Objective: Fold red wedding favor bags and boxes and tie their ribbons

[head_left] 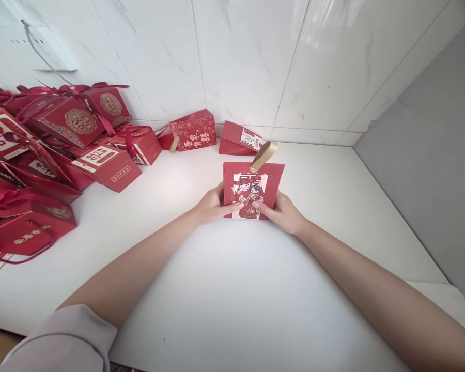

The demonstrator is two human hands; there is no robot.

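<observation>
Between both hands stands a red gift box (273,183) with a printed couple in red costume on its front and a gold ribbon loop (264,156) at the top. My left hand (213,204) grips its left side, thumb pressed on the front near the bottom. On the opposite side, my right hand (284,213) holds it the same way, its thumb almost meeting the other. The fingers behind the box are hidden. Its lower edge is close to the white table (232,289); whether it touches I cannot tell.
Behind, against the tiled wall (240,62), lie a red box with gold lettering (196,132) and another red box (232,138). Several red boxes with ribbons (77,121) are piled at the left. A grey panel (426,134) borders the table on the right.
</observation>
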